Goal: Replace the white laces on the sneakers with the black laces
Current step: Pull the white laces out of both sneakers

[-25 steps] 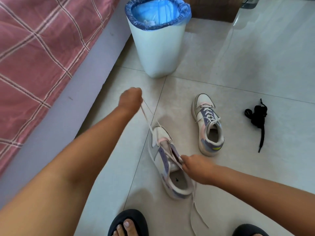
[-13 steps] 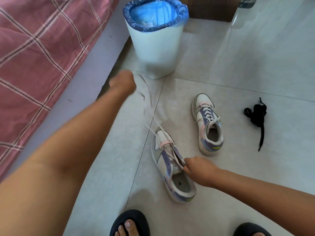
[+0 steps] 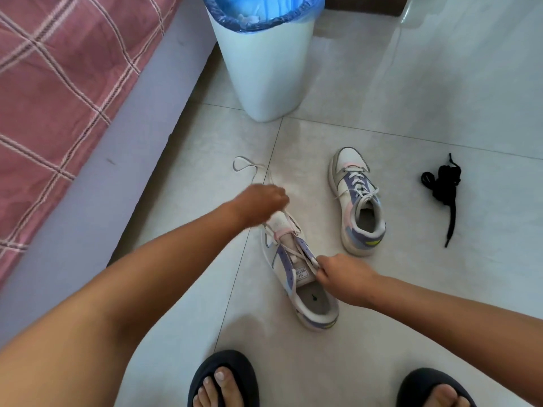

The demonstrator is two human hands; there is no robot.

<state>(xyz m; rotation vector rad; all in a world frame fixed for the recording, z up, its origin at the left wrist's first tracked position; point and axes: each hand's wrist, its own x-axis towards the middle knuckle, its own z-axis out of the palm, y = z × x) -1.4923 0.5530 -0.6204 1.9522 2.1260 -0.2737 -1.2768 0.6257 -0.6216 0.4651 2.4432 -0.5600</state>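
The near sneaker lies on the floor tiles, toe pointing away, its white lace partly pulled out and looped on the floor beyond the toe. My left hand is blurred over the toe, fingers curled where the lace leaves the shoe. My right hand grips the sneaker's right eyelet flap by the tongue. The second sneaker stands to the right, still laced in white. The black laces lie bundled on the floor further right, one end trailing towards me.
A white bin with a blue liner stands just beyond the shoes. A bed with a pink checked cover runs along the left. My feet in dark slippers are at the bottom edge.
My left hand, which had pulled the lace up and away towards the bin, has come back down to the sneaker's toe. The freed lace now lies on the floor. The right hand stayed.
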